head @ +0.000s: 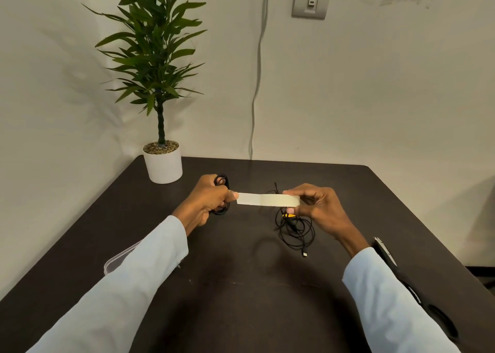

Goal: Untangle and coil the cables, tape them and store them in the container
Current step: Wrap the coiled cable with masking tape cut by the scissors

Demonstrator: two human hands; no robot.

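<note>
My left hand [209, 200] grips a coiled black cable [222, 182] above the dark table and pinches the left end of a pale strip of tape [267, 199]. My right hand [318, 205] pinches the strip's right end, so the tape is stretched level between both hands. Below my right hand a second black cable [296, 232] lies in a loose tangle on the table, its small plug [304, 254] pointing toward me. A yellow and black piece [289, 214] shows beside that tangle. A clear plastic container [117, 259] sits at the left, mostly hidden by my left sleeve.
A potted plant in a white pot [162, 165] stands at the table's back left corner. Black-handled scissors [385, 253] lie along the right side, partly under my right sleeve. A grey cord [254, 103] hangs down the wall behind the dark table [241, 299].
</note>
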